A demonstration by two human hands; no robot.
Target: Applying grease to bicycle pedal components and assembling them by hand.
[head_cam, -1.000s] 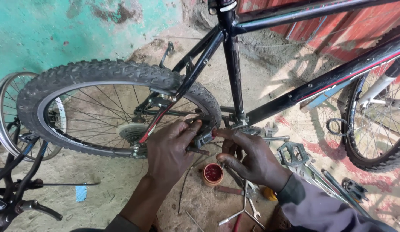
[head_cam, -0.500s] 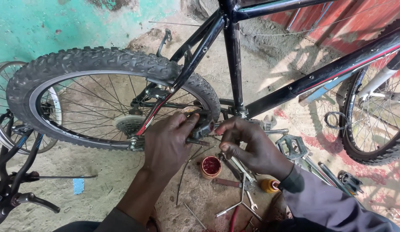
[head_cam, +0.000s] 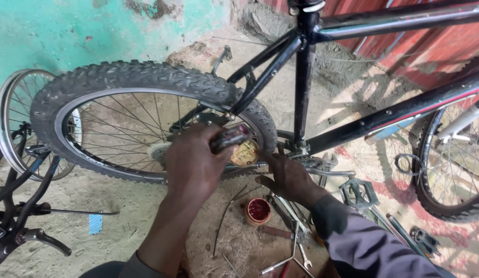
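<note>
1. Pedal (head_cam: 230, 138): dark, gripped in the closed left hand (head_cam: 196, 162), just in front of the rear wheel (head_cam: 131, 82).
2. Right hand (head_cam: 290, 177): resting at the crank (head_cam: 322, 166); grip cannot be told.
3. Floor (head_cam: 126, 226): small red-filled tin (head_cam: 258, 211) and wrenches (head_cam: 293, 247) beneath the hands.

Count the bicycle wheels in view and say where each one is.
3. A knobby rear wheel sits behind the left hand; a bare rim wheel leans at the far left; a front wheel is cut off at the right edge. Others may be hidden.
</note>
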